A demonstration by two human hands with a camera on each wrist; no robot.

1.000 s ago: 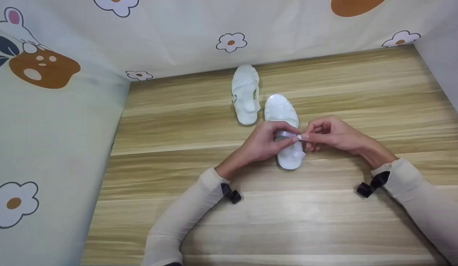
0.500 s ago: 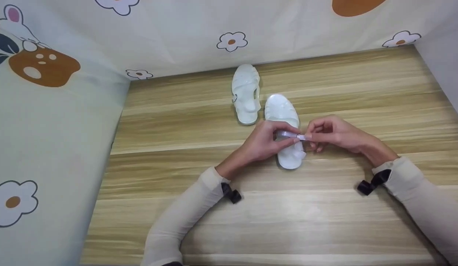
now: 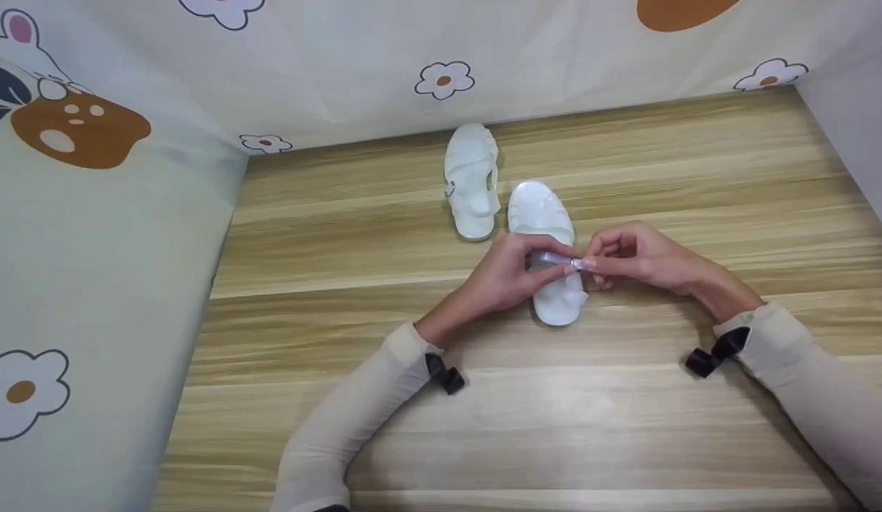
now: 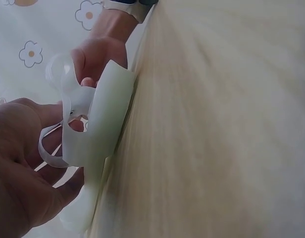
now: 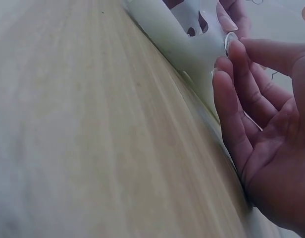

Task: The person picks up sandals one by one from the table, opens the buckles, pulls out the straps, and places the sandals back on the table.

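Note:
A white sandal (image 3: pixel 540 206) rests on the wood-patterned surface with its toe pointing away. Its ankle strap (image 3: pixel 556 259) spans between both hands above the footbed. My left hand (image 3: pixel 510 274) pinches the strap close to a small buckle, thumb and forefinger tips meeting over it. From the other side my right hand (image 3: pixel 650 259) pinches the strap right at that buckle, its remaining fingers curled. In the right wrist view the rounded buckle (image 5: pixel 228 42) shows at the thumb and fingertips. The left wrist view shows the sandal's pale side (image 4: pixel 110 111) and a looping strap part (image 4: pixel 49 154).
A second white sandal (image 3: pixel 472 167) lies behind and left, close to the back wall sheet (image 3: pixel 341 78) printed with flowers. Another printed sheet (image 3: pixel 128 249) stands along the left, and a plain pale wall (image 3: pixel 856 107) on the right. Wood-patterned surface (image 3: pixel 526 434) stretches toward the front.
My right fingers slid slightly right along the strap, baring more of its end, then came back toward the buckle. My left hand and both sandals stay in place.

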